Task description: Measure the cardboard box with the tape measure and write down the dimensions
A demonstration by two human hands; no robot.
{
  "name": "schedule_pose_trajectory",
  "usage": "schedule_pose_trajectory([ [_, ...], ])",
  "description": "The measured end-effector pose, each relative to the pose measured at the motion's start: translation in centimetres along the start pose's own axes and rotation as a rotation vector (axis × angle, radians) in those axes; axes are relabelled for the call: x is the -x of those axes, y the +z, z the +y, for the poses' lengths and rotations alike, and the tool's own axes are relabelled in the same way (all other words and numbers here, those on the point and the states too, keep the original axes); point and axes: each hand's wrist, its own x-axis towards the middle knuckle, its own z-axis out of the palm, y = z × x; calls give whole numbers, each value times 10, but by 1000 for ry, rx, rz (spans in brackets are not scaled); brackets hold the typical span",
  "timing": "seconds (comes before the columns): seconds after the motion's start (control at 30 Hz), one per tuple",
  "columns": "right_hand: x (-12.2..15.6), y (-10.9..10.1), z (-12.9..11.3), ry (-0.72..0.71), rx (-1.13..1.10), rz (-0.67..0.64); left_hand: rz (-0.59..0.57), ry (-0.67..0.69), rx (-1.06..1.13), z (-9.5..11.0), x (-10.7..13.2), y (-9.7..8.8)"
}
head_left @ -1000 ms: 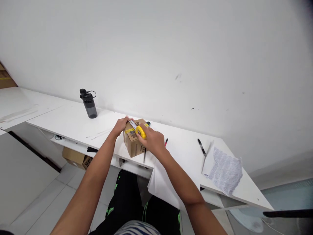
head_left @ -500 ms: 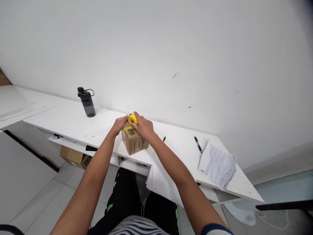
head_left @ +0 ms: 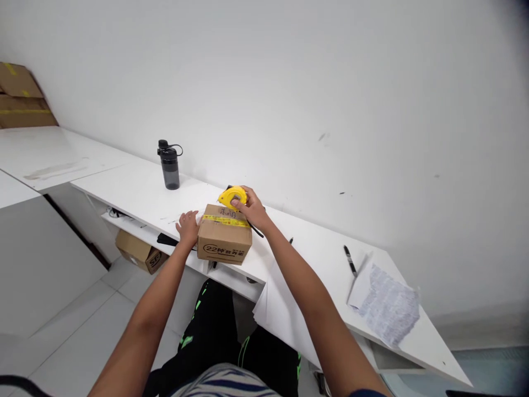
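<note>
A small cardboard box [head_left: 224,240] sits near the front edge of the white desk, one printed long side facing me. Yellow tape runs across its top, with dark handwriting behind it. My right hand [head_left: 254,210] grips a yellow tape measure [head_left: 231,196] just above the box's far right part. A black strap hangs below that hand, beside the box. At the box's left side is my left hand [head_left: 189,227], fingers apart and holding nothing; whether it touches the cardboard I cannot tell.
A dark water bottle [head_left: 169,168] stands near the wall, left of the box. On the right lie a black pen [head_left: 350,260] and a handwritten sheet [head_left: 390,303]. Another carton [head_left: 138,251] is under the desk, and stacked boxes [head_left: 27,102] stand far left.
The box has turned, so its printed long side faces me. My left hand has come off its top to the left side. The tape measure is lifted slightly. The view has swung left.
</note>
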Motion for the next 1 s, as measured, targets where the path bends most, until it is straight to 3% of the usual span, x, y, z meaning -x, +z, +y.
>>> schedule_pose_trajectory([
  [0.1, 10, 24, -5, -6, 103, -99, 59, -70, -7, 5, 14, 2],
  [0.17, 16, 32, -13, -35, 229, -147, 86, -99, 178, 13, 26, -4],
  [0.23, 18, 35, -19, -77, 312, -175, 31, -122, 418, 23, 41, -13],
  [0.3, 15, 36, -22, -112, 346, -195, -113, -71, 565, 35, 56, -21],
  [0.4, 8, 38, -21, -131, 371, -227, -235, 26, 526, 50, 72, -25],
  [0.5, 6, 35, -20, -98, 402, -245, -190, 12, 456, 57, 77, -20],
  [0.63, 23, 12, -20, -71, 430, -234, -87, -13, 412, 57, 75, -14],
  [0.87, 87, -61, -8, 87, 360, -51, -47, -11, 397, 61, 72, -10],
  [1.0, 97, -78, -4, 99, 357, -28, -42, 0, 382, 63, 69, -8],
])
